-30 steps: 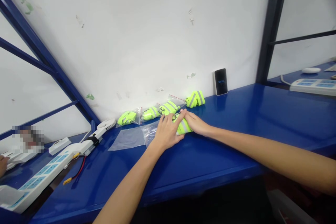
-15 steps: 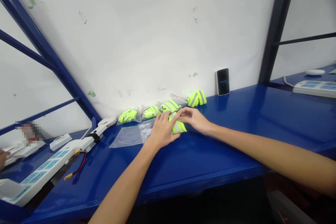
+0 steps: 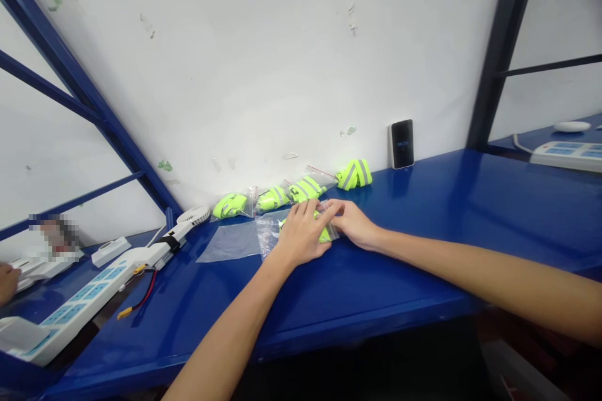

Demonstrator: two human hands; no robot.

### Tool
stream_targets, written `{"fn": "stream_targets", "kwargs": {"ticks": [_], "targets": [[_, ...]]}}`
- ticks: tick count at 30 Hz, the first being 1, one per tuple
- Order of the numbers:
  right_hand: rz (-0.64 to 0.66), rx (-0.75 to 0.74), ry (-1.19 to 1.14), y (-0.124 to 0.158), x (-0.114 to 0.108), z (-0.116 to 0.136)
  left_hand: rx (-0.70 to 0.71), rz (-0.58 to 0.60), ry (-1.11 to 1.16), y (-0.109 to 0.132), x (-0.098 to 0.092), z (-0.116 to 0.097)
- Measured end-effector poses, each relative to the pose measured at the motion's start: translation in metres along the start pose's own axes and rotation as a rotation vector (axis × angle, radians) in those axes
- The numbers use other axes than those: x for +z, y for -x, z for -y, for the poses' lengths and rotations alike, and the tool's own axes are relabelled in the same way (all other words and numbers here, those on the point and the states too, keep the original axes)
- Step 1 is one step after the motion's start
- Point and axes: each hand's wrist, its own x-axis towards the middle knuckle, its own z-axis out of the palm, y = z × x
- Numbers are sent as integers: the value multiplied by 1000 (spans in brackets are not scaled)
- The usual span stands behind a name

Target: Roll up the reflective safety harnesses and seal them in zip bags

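**Hands:** The left hand (image 3: 301,233) and right hand (image 3: 353,225) are together at the centre of the counter, fingertips meeting over one bag, neither spread wide.
**Left hand contact:** Its fingers (image 3: 313,209) lie across a clear zip bag (image 3: 269,230), pressing it against the counter.
**Right hand contact:** Its fingertips (image 3: 329,208) pinch the bag's upper edge near the corner at 1 o'clock from the left hand.
**Item location:** A neon yellow reflective band (image 3: 324,235) lies inside the clear zip bag, mostly hidden under the fingers. Whether the bag is sealed cannot be told.
**Handling:** Keeping the bag flat and pinching its edge from both sides should stop the film sliding on the glossy surface.
**Things nearby:** Three bagged bands (image 3: 273,198) stand in a row at 11 to 12 o'clock from the hands, against the wall. A loose band (image 3: 354,174) sits at 1 o'clock. A flat clear bag (image 3: 228,242) lies at 9 o'clock, just beside the bag in hand.
**Rest:** The blue counter (image 3: 399,282) also carries a black phone-like device (image 3: 402,144) at 2 o'clock, a small white fan (image 3: 192,215) and a white power strip (image 3: 79,307) at 8 to 9 o'clock. Another person's hand (image 3: 7,282) shows at the far left edge.
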Motion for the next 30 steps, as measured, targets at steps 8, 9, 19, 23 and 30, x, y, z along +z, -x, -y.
{"fn": "stream_targets", "kwargs": {"ticks": [8,9,19,23,30], "targets": [[324,87,172,-1,-11,29,18,-33,114,13,-2,28],[370,92,193,0,-11,32,27,-36,118,15,-3,30],[629,-92,595,13,-6,44,165,20,-33,11,-10,12],[661,-140,719,16,-9,47,203,59,-39,12,-12,5],[298,-702,764,19,2,37,9,-468,470,11,-9,21]]}}
